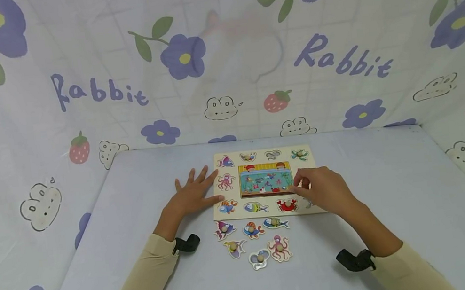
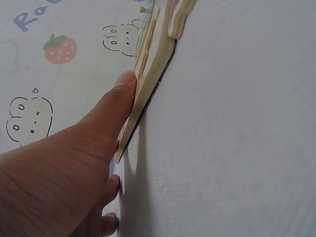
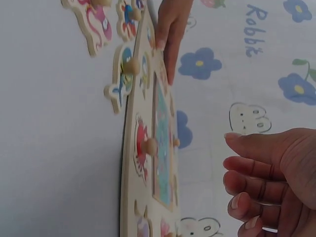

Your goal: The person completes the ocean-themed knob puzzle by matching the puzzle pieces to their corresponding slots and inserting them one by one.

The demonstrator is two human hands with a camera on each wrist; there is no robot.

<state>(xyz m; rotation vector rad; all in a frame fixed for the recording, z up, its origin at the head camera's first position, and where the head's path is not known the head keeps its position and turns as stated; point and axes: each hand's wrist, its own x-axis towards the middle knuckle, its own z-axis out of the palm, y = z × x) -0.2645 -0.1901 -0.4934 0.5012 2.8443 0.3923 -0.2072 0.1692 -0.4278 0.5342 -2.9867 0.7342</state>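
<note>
My left hand (image 1: 192, 196) lies with fingers spread at the left side of a wooden peg puzzle board (image 1: 272, 207). Its thumb (image 2: 116, 101) rests on the board's edge. Over the board's right side hovers my right hand (image 1: 327, 190), fingers loosely bent; in the right wrist view nothing shows between thumb (image 3: 254, 145) and fingers. A red crab piece (image 1: 287, 205) with a wooden knob sits in the bottom row, and a green knobbed piece (image 1: 299, 155) in the top right corner. The right hand hides part of the board's right column in the head view.
In front of the board lie several loose knobbed pieces, among them a pink octopus (image 1: 279, 248), a grey one (image 1: 259, 259), a yellow fish (image 1: 235, 248), a purple fish (image 1: 224, 230) and a green fish (image 1: 275, 223). A patterned curtain (image 1: 246, 77) hangs behind the table.
</note>
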